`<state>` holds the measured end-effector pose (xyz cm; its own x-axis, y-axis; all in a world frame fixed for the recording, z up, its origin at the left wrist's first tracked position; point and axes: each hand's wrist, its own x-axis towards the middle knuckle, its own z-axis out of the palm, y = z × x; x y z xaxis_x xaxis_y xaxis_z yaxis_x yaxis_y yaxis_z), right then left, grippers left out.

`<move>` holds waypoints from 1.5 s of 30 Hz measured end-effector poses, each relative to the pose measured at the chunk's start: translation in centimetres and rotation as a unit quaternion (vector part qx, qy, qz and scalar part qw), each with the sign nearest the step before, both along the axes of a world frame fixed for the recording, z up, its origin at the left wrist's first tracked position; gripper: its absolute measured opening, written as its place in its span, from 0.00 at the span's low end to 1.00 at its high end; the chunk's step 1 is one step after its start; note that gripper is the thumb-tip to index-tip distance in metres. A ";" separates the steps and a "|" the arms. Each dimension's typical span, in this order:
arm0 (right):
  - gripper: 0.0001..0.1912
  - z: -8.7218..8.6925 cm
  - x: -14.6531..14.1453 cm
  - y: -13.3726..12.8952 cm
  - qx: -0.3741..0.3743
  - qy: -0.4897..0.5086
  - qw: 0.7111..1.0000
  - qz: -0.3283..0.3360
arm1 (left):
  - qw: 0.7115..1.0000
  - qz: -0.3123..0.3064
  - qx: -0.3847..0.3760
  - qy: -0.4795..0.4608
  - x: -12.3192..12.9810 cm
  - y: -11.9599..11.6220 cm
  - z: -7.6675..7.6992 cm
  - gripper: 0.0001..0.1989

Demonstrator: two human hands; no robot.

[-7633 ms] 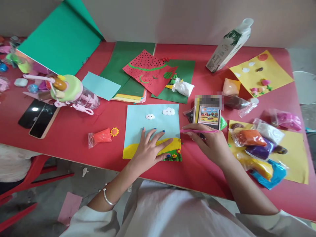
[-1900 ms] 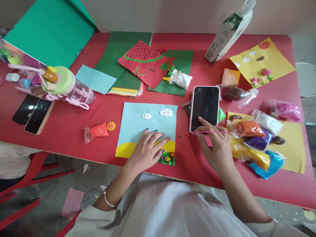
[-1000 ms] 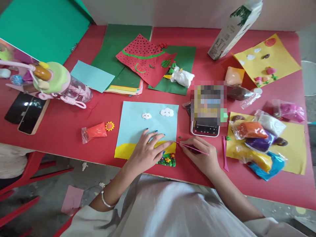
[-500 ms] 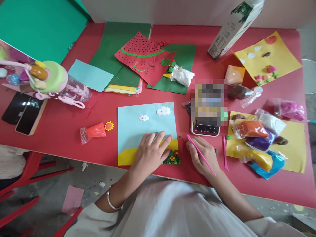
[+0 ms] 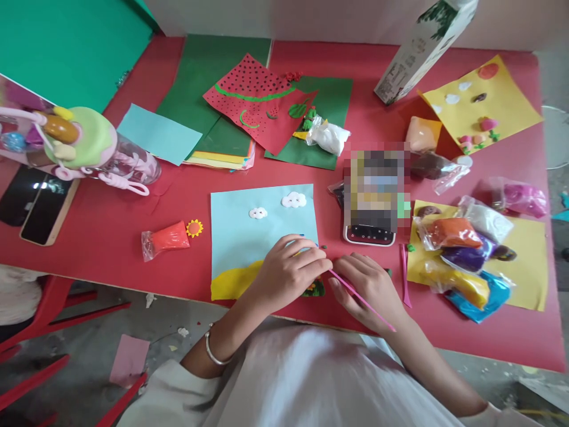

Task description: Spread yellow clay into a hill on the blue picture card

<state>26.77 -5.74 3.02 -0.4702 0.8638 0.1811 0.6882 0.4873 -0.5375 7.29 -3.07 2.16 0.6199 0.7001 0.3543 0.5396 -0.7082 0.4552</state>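
A light blue sheet [image 5: 240, 237] lies on the red table, with two white clouds, a yellow patch [image 5: 231, 281] and a green clump with flowers [image 5: 315, 289] at its lower right. Over the sheet's right part is my left hand [image 5: 291, 273], its fingers bent and its fingertips near the tip of a pink tool [image 5: 362, 298]. Whether those fingers pinch anything is hidden. My right hand [image 5: 367, 287] holds the pink tool, which slants down across it, just right of the sheet.
An orange clay packet [image 5: 166, 239] and a sun shape [image 5: 194, 228] lie left of the sheet. A phone [image 5: 368, 233] stands beyond my right hand. Clay packets [image 5: 466, 261] cover a yellow sheet [image 5: 528, 255] at right. A bottle [image 5: 133, 163] is at far left.
My left hand has moved right and its spread fingers have bent in. My right hand has shifted slightly, and the tool's tip now meets my left fingertips.
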 end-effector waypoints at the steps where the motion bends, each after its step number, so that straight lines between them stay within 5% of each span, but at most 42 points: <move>1: 0.09 0.0 -0.1 -0.2 -0.002 0.029 0.999 -0.030 | 1.000 -0.003 0.003 -0.002 -0.2 0.2 0.0 0.08; 3: 0.02 -0.2 -0.4 -0.7 0.001 0.090 0.994 -0.064 | 1.000 -0.011 -0.009 0.000 -0.5 0.4 -0.1 0.08; 5: 0.06 -0.7 -0.7 -1.1 0.008 0.119 0.991 -0.068 | 0.999 -0.005 -0.041 0.007 -0.7 0.6 -0.3 0.08; 11: 0.05 -2.4 -1.0 -1.4 0.016 0.105 0.983 -0.149 | 0.990 0.028 -0.099 0.102 -1.0 0.5 -1.8 0.27; 25: 0.08 -2.2 -1.8 -0.9 0.007 0.082 0.983 -0.166 | 0.981 0.024 -0.099 0.162 -1.0 0.6 -2.2 0.26; 45: 0.09 -0.4 -1.7 0.2 -0.170 0.050 0.963 -0.202 | 0.983 0.033 -0.096 0.155 -0.8 0.4 -2.3 0.26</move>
<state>25.05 -5.56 2.61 -0.0786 0.9900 -0.1171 0.7209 -0.0247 -0.6926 6.48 -2.70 -0.14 0.6289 0.7774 0.0138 0.7145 -0.5848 0.3840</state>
